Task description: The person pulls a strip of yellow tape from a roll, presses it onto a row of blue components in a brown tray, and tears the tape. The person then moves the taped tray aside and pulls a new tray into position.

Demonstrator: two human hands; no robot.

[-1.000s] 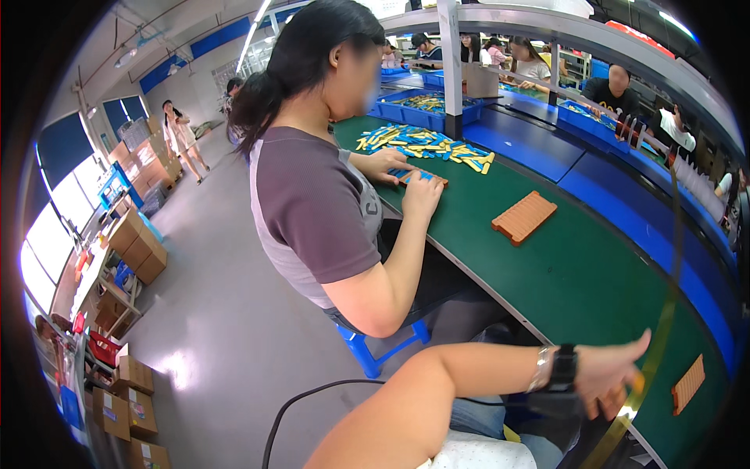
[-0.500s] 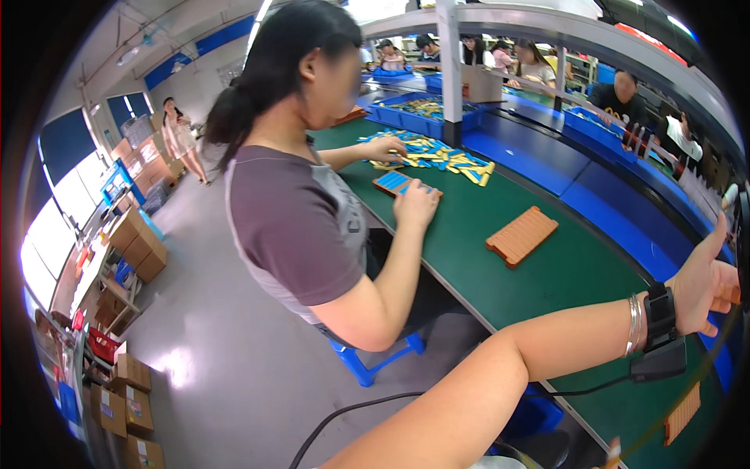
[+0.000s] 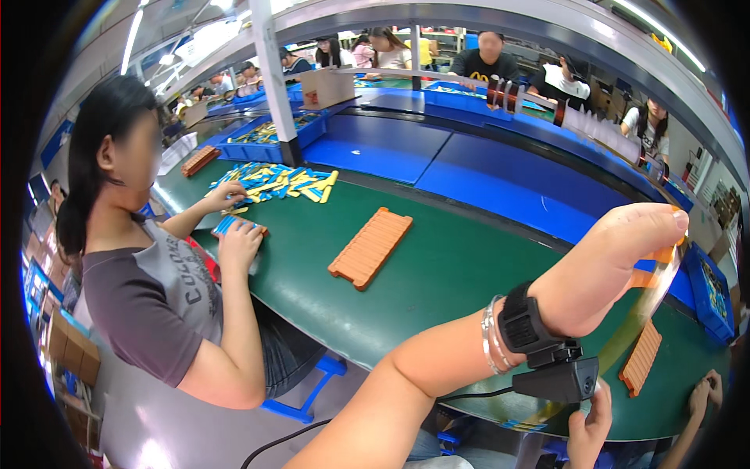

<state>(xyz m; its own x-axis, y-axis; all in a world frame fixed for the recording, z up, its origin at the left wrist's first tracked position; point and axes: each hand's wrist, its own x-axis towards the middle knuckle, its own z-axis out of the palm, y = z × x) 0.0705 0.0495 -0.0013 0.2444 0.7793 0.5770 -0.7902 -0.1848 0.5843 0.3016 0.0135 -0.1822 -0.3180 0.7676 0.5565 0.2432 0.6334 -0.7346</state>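
My left arm reaches across to the right, bracelets and a black strap with a small black device (image 3: 556, 381) on its wrist. My left hand (image 3: 617, 254) is raised over the green table (image 3: 453, 289), fingers curled on a see-through yellowish strip (image 3: 623, 340) that hangs toward the table edge. Below the device, my right hand (image 3: 590, 428) comes in from the lower edge, thumb and a finger apart near the strip; its remainder is cut off. A ridged orange tray (image 3: 371, 246) lies left of my left hand, and another orange tray (image 3: 642, 358) beyond the strip.
At left a seated co-worker (image 3: 160, 313) handles an orange tray with blue pieces (image 3: 234, 225) beside a pile of blue and yellow sticks (image 3: 273, 180). Another person's hands (image 3: 705, 391) rest at the right edge. A blue conveyor (image 3: 500, 176) and a white post (image 3: 275, 78) stand behind.
The view has swung right, so the co-worker and the near tray appear farther left. My left hand's fingers, spread before, are now curled. More of my right hand shows.
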